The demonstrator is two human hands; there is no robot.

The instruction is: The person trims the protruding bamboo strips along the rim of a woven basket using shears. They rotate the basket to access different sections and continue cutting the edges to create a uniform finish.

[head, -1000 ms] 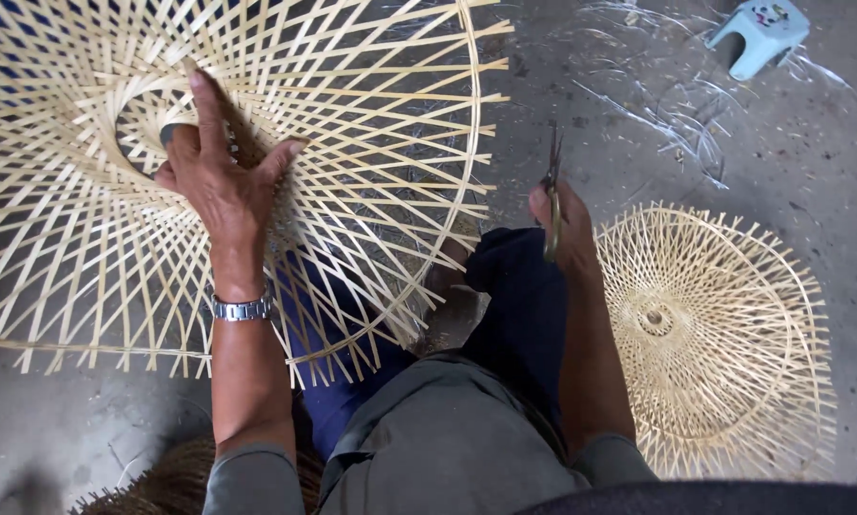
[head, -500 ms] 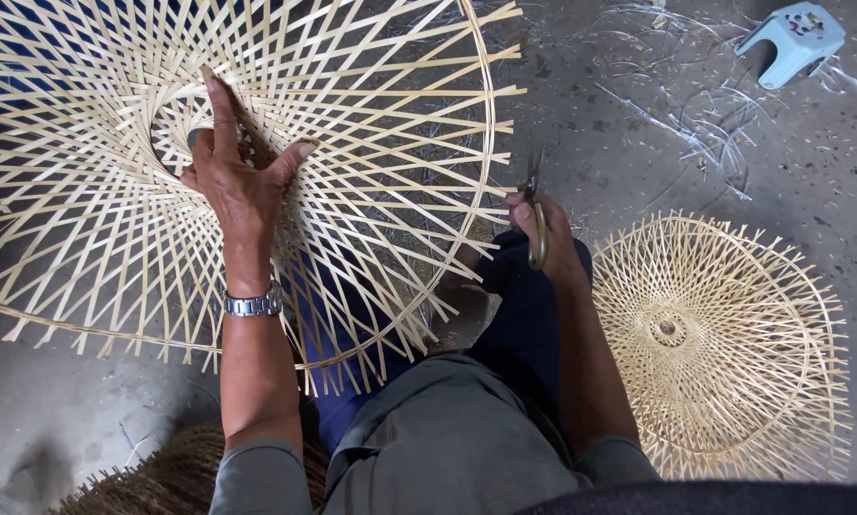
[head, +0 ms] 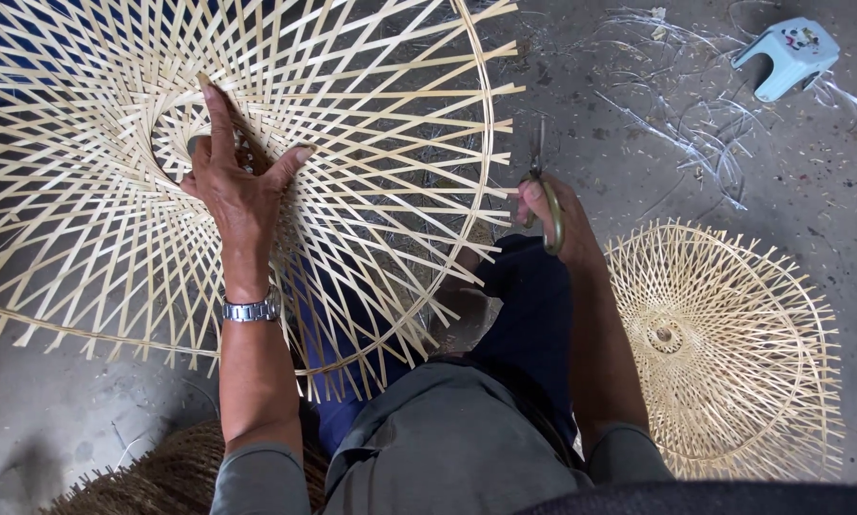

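**Bamboo lattice frame: hand positions and state of the weave**

Grey concrete floor, dusty and marked with pale scuffs and fine trimmings, fills the background of the head view.

**Work piece.** A large round bamboo lattice lies across the person's lap and reaches out of frame toward 9 and 12 o'clock. Its thin flat strips cross in a radial pattern around an open central ring. A rim strip curves down the 3 o'clock side. Beyond that rim, loose strip ends project unevenly from about 2 to 6 o'clock.

**Hands.**
- Left hand: spread wide and pressed flat on the lattice just beside the central ring, index finger extended toward 12 o'clock, thumb toward 2 o'clock. A metal wristwatch sits on the wrist.
- Right hand: closed around the looped handle of a pair of scissors, blades pointing toward 12 o'clock, just beside the projecting ends at 3 o'clock.

**Progress, as judged.** The radial weave and the rim appear to be in place. The overhanging ends look untrimmed along the visible edge.

**Surroundings.**
- A second, smaller lattice disc lies on the floor at 4 o'clock, apart from the work piece.
- A small pale blue plastic stool stands at 1 o'clock, well apart.
- A dark coarse woven piece shows at 7 o'clock, partly hidden by the left arm.

**Obstructions.** The person's dark-trousered knee lies under the lattice edge.
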